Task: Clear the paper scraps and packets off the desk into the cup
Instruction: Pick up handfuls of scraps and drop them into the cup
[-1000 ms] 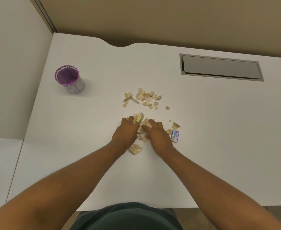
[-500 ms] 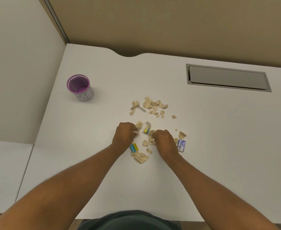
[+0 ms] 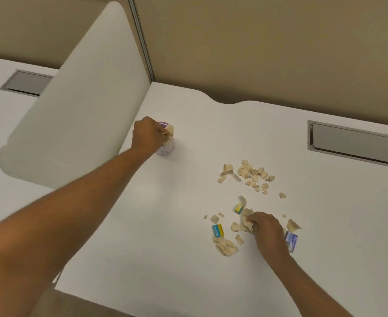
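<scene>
My left hand [image 3: 147, 136] is over the purple-rimmed cup [image 3: 167, 148] at the desk's far left, closed around beige paper scraps [image 3: 170, 131] that stick out above the rim. The hand hides most of the cup. My right hand [image 3: 265, 227] rests on the desk to the right, fingers curled on a clump of scraps [image 3: 246, 219]. More beige scraps [image 3: 250, 175] lie scattered further back. A blue-and-yellow packet [image 3: 218, 230] and a smaller one [image 3: 239, 207] lie left of the right hand. A blue-white packet [image 3: 291, 241] peeks out right of my right wrist.
The white desk [image 3: 165, 225] has a grey cable hatch [image 3: 357, 145] at the back right. A white divider panel [image 3: 81, 106] stands left of the cup, with a neighbouring desk and hatch [image 3: 26, 83] beyond. The near desk edge runs along the bottom left.
My left hand has lifted a handful of scraps from the pile and travelled left to the cup. The right hand stays at the pile, gripping scraps. The camera has turned left.
</scene>
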{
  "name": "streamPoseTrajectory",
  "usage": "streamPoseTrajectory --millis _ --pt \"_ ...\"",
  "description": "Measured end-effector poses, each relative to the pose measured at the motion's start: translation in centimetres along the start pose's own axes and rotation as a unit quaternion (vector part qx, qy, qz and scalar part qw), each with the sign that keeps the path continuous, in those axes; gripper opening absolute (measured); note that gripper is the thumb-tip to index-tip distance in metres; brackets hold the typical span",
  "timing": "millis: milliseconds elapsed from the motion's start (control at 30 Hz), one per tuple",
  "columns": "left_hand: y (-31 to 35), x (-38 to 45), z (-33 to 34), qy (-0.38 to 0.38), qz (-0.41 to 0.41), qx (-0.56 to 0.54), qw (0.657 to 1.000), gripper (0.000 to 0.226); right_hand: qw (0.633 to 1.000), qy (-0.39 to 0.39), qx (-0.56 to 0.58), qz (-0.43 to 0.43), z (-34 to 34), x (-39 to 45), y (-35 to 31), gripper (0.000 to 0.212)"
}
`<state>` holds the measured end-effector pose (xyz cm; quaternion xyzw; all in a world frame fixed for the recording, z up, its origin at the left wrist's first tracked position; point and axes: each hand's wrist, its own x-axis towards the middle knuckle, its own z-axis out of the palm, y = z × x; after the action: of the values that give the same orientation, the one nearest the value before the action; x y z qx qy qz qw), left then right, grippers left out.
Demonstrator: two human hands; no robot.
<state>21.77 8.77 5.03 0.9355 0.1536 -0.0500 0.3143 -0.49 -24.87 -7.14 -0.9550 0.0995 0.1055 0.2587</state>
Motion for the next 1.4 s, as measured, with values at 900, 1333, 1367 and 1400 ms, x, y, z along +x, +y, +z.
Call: streamPoseTrajectory --millis 900,1333,1367,1400 --pt "0.5 1.4 -2.8 0.044 -0.002 -0.009 0.999 0.018 0.991 -0.023 0.096 0.09 -2.9 -0.7 -1.8 0.032" --pt "-13.8 -12.9 10.1 -0.205 0.181 0.228 0.934 0.113 0.981 -0.015 0.155 -0.115 -6.4 10.5 -22.2 0.028" --pt "-14.1 -13.2 10.6 -0.226 0.187 0.245 0.924 0.127 0.979 -0.02 0.14 -0.147 -6.1 11.9 -24.2 0.027" --pt "-14.4 -13.4 10.9 -0.242 0.195 0.259 0.914 0.138 0.977 -0.022 0.113 -0.181 -5.6 13.3 -26.0 0.025"
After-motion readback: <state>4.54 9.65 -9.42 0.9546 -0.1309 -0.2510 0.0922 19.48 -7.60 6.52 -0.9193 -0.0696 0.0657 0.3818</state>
